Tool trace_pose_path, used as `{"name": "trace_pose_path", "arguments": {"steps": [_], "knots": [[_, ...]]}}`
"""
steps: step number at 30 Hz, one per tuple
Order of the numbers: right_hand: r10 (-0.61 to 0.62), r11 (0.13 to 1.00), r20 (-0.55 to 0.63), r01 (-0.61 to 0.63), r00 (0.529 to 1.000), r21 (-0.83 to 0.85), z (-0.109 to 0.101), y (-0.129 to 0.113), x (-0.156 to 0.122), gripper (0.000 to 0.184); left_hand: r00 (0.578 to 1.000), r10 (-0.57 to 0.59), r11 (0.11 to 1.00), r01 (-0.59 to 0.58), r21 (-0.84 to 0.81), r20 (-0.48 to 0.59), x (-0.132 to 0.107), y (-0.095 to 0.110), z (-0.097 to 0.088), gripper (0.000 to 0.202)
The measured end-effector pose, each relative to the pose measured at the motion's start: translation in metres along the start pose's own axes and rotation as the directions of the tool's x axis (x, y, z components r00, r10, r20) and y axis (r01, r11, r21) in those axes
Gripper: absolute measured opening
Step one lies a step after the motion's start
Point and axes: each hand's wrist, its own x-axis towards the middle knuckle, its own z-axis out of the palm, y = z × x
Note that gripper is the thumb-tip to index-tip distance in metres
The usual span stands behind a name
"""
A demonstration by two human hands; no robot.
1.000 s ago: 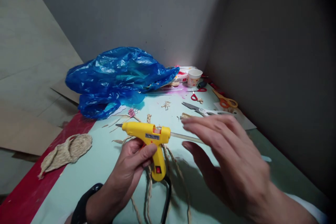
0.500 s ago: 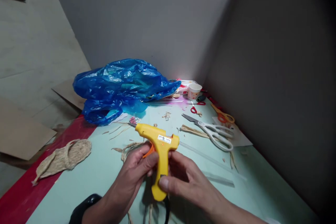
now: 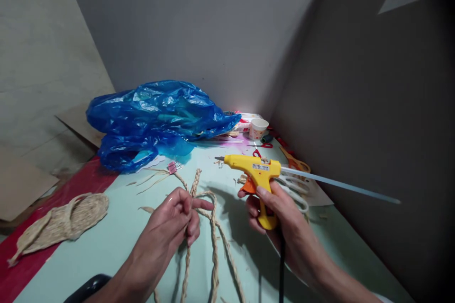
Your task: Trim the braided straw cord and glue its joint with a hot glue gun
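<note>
My right hand point(image 3: 280, 208) grips a yellow glue gun point(image 3: 261, 168) by its handle, fingers near the orange trigger point(image 3: 248, 186). Its dark nozzle points left, a long clear glue stick point(image 3: 337, 183) juts out of the back, and a black cable point(image 3: 282, 265) hangs below. My left hand point(image 3: 177, 220) is closed on a braided straw cord point(image 3: 196, 182), whose end sticks up above the fingers and whose length runs down below them. More braided cords point(image 3: 214, 246) trail toward me just right of that hand. A pink binder clip point(image 3: 172, 167) sits at the end of one strand.
A crumpled blue plastic bag point(image 3: 159, 109) fills the back left. At left lies a woven straw sole point(image 3: 64, 222). Behind the glue gun are white-handled scissors point(image 3: 298, 196), orange scissors point(image 3: 296, 161), red scissors point(image 3: 256, 152) and a paper cup point(image 3: 259, 128). Walls close off the back and right.
My left hand has let go of the glue gun and taken hold of a braided cord. My right hand has carried the gun to the right and now grips its handle.
</note>
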Motion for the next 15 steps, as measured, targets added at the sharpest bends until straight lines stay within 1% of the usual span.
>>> {"name": "trace_pose_path", "arguments": {"steps": [3,7,10,12,13,15], "knots": [[-0.018,0.999,0.028,0.019,0.999,-0.027,-0.005,0.002,0.004,0.036,1.000,0.009,1.000,-0.009,-0.004,0.022,0.000,0.004,-0.003,0.018],[-0.050,0.995,0.118,0.060,0.992,-0.085,-0.015,-0.002,0.007,0.032,0.999,0.030,0.999,-0.031,0.017,0.028,0.001,0.011,-0.004,0.020],[-0.100,0.981,0.175,0.127,0.980,-0.148,-0.021,-0.008,0.003,0.031,0.998,0.041,0.998,-0.043,0.037,0.049,0.002,0.017,-0.006,0.015],[-0.105,0.966,0.196,0.147,0.975,-0.213,-0.024,-0.010,-0.003,0.033,0.998,0.047,0.998,-0.049,0.032,0.046,0.003,0.019,-0.008,0.011],[-0.092,0.957,0.192,0.141,0.977,-0.255,-0.025,-0.011,-0.007,0.035,0.998,0.051,0.998,-0.052,0.029,0.041,0.004,0.021,-0.009,0.017],[-0.079,0.928,0.157,0.130,0.984,-0.350,-0.028,-0.010,-0.014,0.037,0.998,0.063,0.998,-0.063,0.021,0.025,0.005,0.021,-0.009,0.036]]}}
